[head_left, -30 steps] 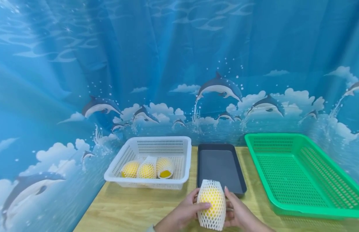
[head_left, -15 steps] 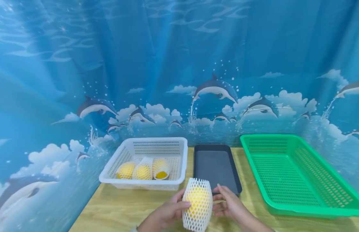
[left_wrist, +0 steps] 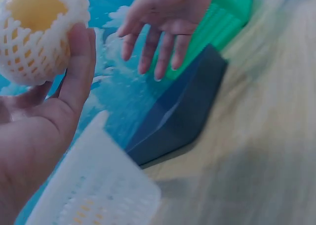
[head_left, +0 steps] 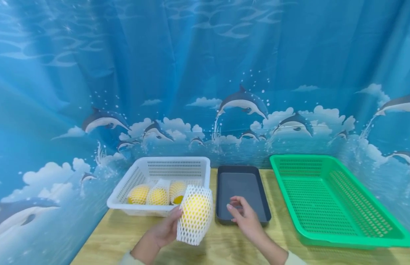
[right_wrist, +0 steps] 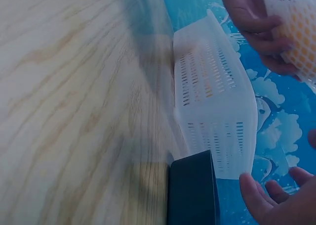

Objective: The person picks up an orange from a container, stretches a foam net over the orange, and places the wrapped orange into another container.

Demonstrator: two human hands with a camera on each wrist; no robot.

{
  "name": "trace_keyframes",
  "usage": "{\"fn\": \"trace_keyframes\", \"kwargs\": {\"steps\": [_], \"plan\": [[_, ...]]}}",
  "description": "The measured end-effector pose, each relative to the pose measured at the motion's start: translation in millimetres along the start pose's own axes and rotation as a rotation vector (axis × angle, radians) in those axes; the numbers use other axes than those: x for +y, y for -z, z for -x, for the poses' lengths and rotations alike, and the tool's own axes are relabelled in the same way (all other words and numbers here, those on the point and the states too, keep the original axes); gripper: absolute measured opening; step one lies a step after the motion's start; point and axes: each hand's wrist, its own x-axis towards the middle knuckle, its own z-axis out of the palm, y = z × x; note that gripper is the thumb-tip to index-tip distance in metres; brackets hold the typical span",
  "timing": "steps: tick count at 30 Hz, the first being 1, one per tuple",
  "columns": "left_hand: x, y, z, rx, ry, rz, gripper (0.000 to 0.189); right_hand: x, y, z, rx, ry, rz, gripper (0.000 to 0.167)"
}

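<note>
My left hand (head_left: 165,228) grips a yellow fruit in a white foam net (head_left: 195,213), held up in front of the white basket's right corner. In the left wrist view the fruit (left_wrist: 37,12) shows bare at the net's opening; its exact kind is hard to tell. My right hand (head_left: 246,217) is apart from it, above the near part of the dark tray (head_left: 242,184), fingers loosely bent and holding nothing. Inside the white basket (head_left: 125,184) lie three more netted yellow fruits (head_left: 158,196), the rightmost partly hidden behind the held one.
A large green basket (head_left: 334,209) stands on the right of the wooden table (head_left: 224,246). The dark tray lies between the two baskets. Behind the table hangs a blue curtain (head_left: 191,55) printed with dolphins.
The left hand has carried the netted fruit left and up, toward the white basket. The right hand has come away from the fruit and now hovers over the tray. The view has shifted slightly right.
</note>
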Motion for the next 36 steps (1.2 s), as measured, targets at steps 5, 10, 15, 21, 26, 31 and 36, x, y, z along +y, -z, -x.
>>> {"fn": "trace_keyframes", "kwargs": {"steps": [5, 10, 15, 21, 26, 31, 36], "plan": [[20.5, 9.5, 6.0, 0.165, 0.024, -0.029, 0.045, -2, -12, -6.2, 0.004, 0.114, 0.198, 0.048], [41.6, 12.5, 1.3, 0.417, 0.065, -0.006, 0.065, -4, -24, -8.8, 0.007, 0.249, 0.374, 0.06], [52.8, 15.5, -8.9, 0.506, -0.001, 0.09, 0.063, -2, -33, -13.0, 0.015, 0.347, 0.487, 0.062], [64.9, 19.1, -20.6, 0.497, -0.063, 0.227, 0.05, -4, -46, -25.3, 0.0, 0.424, 0.556, 0.064], [77.8, 23.0, -28.7, 0.588, -0.066, 0.261, 0.063, -3, -58, -31.8, -0.01, 0.518, 0.621, 0.058], [88.7, 26.7, -35.4, 0.674, -0.052, 0.286, 0.065, -1, -67, -32.0, -0.01, 0.519, 0.612, 0.055], [97.5, 28.3, -41.1, 0.71, -0.053, 0.309, 0.066, 1, -70, -33.7, 0.039, 0.537, 0.602, 0.052]]}}
